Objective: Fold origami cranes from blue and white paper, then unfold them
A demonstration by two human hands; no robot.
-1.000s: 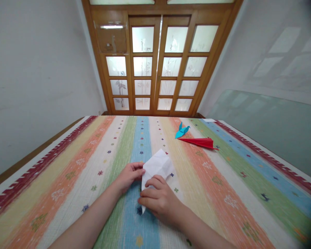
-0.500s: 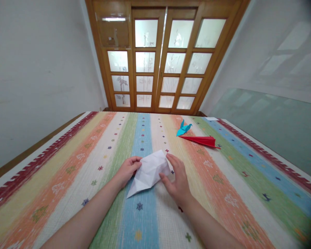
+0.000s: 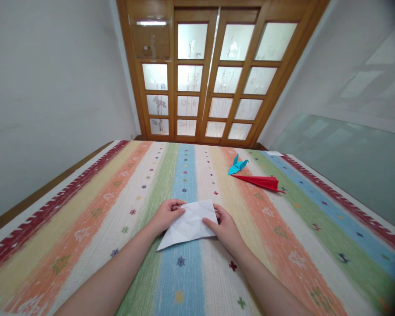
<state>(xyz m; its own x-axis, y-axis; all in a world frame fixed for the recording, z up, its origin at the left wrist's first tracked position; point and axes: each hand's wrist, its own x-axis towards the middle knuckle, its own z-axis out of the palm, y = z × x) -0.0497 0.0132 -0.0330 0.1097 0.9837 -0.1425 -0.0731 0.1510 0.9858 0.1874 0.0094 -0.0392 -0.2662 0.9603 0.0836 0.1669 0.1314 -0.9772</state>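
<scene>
Pinching creased white paper (image 3: 190,224), left hand (image 3: 165,215), right hand (image 3: 226,229), woven striped cloth (image 3: 283,237)

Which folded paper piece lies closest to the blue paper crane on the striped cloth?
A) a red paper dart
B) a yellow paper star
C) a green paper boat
A: the red folded paper dart lies just beside the blue paper crane, far beyond both hands.

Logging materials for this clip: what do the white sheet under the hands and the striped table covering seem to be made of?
White sheet: looks like thin matte paper; crease lines cross it and it ends in a sharp folded point. Striped covering: apparently woven cloth, matte, with a visible thread texture and small stitched-looking motifs; printed fabric cannot be ruled out.
</scene>
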